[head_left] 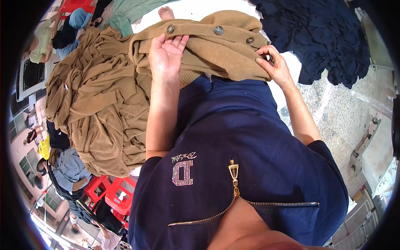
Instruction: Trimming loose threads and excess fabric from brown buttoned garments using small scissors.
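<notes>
Speckled stone flooring (333,108) is stretching away at three o'clock, with a dark navy heap (316,33) of clothes lying at one o'clock and a big tan pile (91,104) slumping at nine o'clock. Across the lap, toward twelve o'clock, a tan buttoned garment (216,54) is lying folded, seemingly for inspection. The left hand (166,54) is resting on it with fingers spread, apparently flattening the cloth, while the right hand (273,64) is pinching its edge at two o'clock. Three metal buttons (218,30) are facing upward.
</notes>
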